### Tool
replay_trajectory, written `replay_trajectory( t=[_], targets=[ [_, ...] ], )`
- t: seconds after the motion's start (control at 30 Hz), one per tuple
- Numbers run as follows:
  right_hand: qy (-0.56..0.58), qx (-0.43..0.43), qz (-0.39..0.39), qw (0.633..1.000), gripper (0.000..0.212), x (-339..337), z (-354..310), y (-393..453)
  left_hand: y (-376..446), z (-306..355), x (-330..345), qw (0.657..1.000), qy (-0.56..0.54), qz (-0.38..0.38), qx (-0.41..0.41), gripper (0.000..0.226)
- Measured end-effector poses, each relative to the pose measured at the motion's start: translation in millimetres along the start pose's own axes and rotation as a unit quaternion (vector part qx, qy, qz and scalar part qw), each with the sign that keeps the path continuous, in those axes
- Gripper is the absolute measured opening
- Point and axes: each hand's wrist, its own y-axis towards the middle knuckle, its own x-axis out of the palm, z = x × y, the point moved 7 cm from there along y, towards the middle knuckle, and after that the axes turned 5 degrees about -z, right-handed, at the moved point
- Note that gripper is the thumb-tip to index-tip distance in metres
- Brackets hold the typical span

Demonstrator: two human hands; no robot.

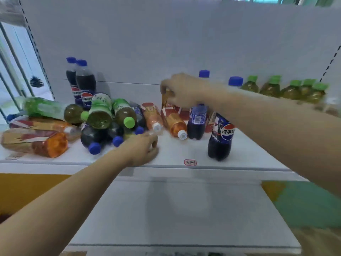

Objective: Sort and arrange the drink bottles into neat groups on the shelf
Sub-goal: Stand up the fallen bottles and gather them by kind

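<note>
My right hand [181,90] grips the top of an upright orange tea bottle [166,97] at mid-shelf. My left hand [143,149] hovers with loosely curled fingers over the white shelf [175,152], just in front of a lying orange tea bottle [152,117]; it holds nothing. Another orange bottle [174,122] lies beside that one. Two cola bottles [197,122] [220,139] stand under my right forearm. To the left is a jumbled pile of lying green tea bottles [100,111], cola bottles [92,138] and orange tea bottles [36,142].
Two cola bottles [82,84] stand at the back left. Several green tea bottles [271,87] stand in a row at the back right, with two blue-capped bottles [235,81] beside them. A red tag [190,162] marks the shelf's front edge. A lower shelf [175,209] juts out below.
</note>
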Motion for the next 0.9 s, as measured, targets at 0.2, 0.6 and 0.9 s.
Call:
replay_trajectory(
  t=[0.2,0.6,0.9],
  targets=[
    [0.088,0.202,-0.02,0.975,0.061,103.5,2.6,-19.6,-12.1,-11.1,6.1,0.995,-0.058,0.076,0.025,0.014],
    [0.181,0.257,0.126,0.941,0.032,161.3,14.8,-45.9,-11.7,-14.4,6.4,0.991,-0.093,0.095,0.027,0.019],
    [0.137,0.193,0.252,0.938,0.023,94.8,3.7,-45.1,-11.1,-14.2,8.0,0.991,-0.108,0.079,0.026,0.017]
  ],
)
